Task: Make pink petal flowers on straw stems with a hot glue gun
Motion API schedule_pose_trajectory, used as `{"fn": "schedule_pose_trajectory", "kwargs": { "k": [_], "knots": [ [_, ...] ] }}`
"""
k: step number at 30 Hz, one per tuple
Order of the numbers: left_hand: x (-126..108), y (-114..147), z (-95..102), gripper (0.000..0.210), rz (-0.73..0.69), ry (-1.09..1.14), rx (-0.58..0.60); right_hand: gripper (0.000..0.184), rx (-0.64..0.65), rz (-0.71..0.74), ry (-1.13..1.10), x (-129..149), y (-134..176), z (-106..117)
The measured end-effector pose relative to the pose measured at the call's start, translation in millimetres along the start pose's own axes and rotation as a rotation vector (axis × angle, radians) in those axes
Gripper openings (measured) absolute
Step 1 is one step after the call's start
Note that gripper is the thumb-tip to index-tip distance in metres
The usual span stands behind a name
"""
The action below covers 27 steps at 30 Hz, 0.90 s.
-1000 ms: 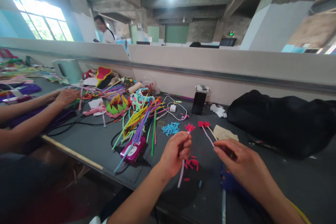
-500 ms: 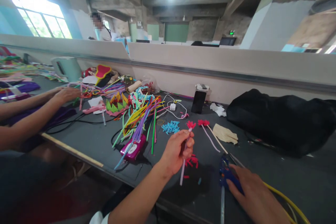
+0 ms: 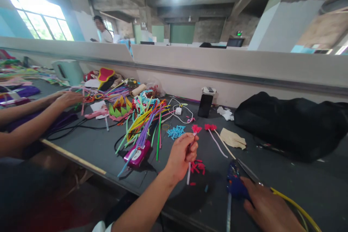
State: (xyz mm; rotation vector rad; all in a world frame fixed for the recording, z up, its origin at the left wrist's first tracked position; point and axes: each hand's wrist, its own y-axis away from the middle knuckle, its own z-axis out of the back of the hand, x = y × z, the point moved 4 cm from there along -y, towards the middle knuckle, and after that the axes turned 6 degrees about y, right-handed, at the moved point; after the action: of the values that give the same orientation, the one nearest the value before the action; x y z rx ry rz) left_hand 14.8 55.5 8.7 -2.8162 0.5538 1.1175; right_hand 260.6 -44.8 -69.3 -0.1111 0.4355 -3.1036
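Note:
My left hand (image 3: 183, 156) is closed round the pale lilac stem of a pipe cleaner flower (image 3: 196, 129), its red tuft standing above my fingertips. The stem's lower end pokes out beneath the hand. Just behind that end lie short red pipe cleaner pieces (image 3: 198, 167). A blue glue gun (image 3: 234, 181) with a clear glue stick rests on the table at the right. Beside its handle is my right hand (image 3: 265, 204), thumb and fingers apart. Scissors (image 3: 248, 171) lie just beyond that hand. Two more red flowers (image 3: 210, 127) with long stems lie farther back.
Blue cut pieces (image 3: 176, 132) lie left of the flowers. A bundle of long pipe cleaners (image 3: 144, 127) rests across a magenta box (image 3: 138, 154). A phone (image 3: 205, 105) stands upright at the back, with a black bag (image 3: 288, 127) to the right. Another person's hands (image 3: 69, 98) work at the left.
My right hand has slid back and right, off the glue gun's handle. My left hand, with the flower, has shifted slightly left. The glue gun has barely moved.

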Motion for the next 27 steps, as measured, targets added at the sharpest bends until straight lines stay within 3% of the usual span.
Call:
{"fn": "schedule_pose_trajectory", "kwargs": {
  "k": [4,7,12,16,21,27],
  "knots": [
    [1,0,-0.3,0.025,-0.025,-0.016,0.005,0.026,0.108,-0.075,-0.098,6,-11,9],
    [1,0,0.2,0.026,-0.036,-0.031,0.007,0.027,0.14,-0.187,-0.304,-1,-21,24],
    [1,0,0.7,0.025,-0.061,-0.037,-0.002,0.032,0.031,-0.362,-0.678,-10,-26,60],
    [3,0,1.3,0.023,-0.084,-0.049,-0.034,0.039,-0.034,-0.42,-0.925,13,-20,72],
    [8,1,-0.2,0.019,-0.074,-0.074,-0.029,0.035,-0.089,-0.312,-0.941,48,-21,66],
    [13,4,-5.1,0.019,-0.054,-0.107,-0.009,0.033,-0.093,-0.254,-1.002,60,-19,46]
  ]
}}
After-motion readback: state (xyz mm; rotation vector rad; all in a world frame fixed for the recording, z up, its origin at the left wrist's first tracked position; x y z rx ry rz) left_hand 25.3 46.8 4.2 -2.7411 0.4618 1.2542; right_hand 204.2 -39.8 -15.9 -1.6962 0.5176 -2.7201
